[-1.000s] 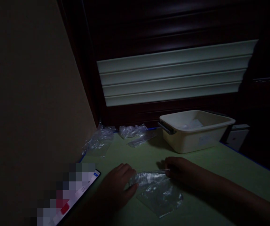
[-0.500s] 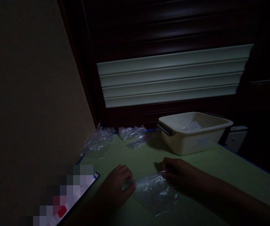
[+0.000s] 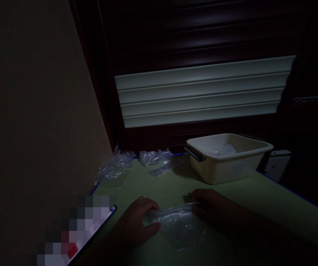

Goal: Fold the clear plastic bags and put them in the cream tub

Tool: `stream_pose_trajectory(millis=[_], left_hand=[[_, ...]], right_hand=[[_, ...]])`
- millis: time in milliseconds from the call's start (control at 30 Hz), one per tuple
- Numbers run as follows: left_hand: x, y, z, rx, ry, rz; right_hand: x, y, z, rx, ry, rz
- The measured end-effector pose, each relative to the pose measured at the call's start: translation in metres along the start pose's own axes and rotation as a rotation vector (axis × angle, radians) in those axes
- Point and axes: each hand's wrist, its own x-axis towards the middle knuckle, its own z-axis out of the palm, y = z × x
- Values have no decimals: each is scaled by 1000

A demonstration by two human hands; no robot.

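Observation:
A clear plastic bag (image 3: 182,227) lies flat on the green table (image 3: 258,207) in dim light. My left hand (image 3: 136,223) pinches the bag's top edge at its left end, fingers curled. My right hand (image 3: 208,205) grips the same edge at its right end, fingers closed on the plastic. The bag's top edge stretches between the two hands.
A cream plastic tub (image 3: 226,159) with a dark handle stands behind my hands, something pale inside. Several crumpled clear bags (image 3: 136,160) lie at the table's far left corner by the wall. A lit phone (image 3: 84,236) lies at the near left. A small white box (image 3: 279,164) sits behind the tub.
Both hands have slid slightly toward me with the bag; the bag's top edge now lies flatter and more stretched between them. The view has tilted down a little.

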Motion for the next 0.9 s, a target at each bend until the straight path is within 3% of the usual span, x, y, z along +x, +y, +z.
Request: stream_pose_trajectory(millis=[167, 400, 633, 900], left_hand=[[4, -4, 2, -6, 3, 80], [6, -5, -2, 5, -24, 70], [4, -6, -6, 61, -48, 99], [1, -13, -8, 486, -102, 397]], right_hand=[[-1, 4, -2, 28, -23, -2], [1, 11, -2, 1, -29, -34], [-4, -5, -4, -54, -31, -95], [-11, -15, -1, -310, 52, -350]])
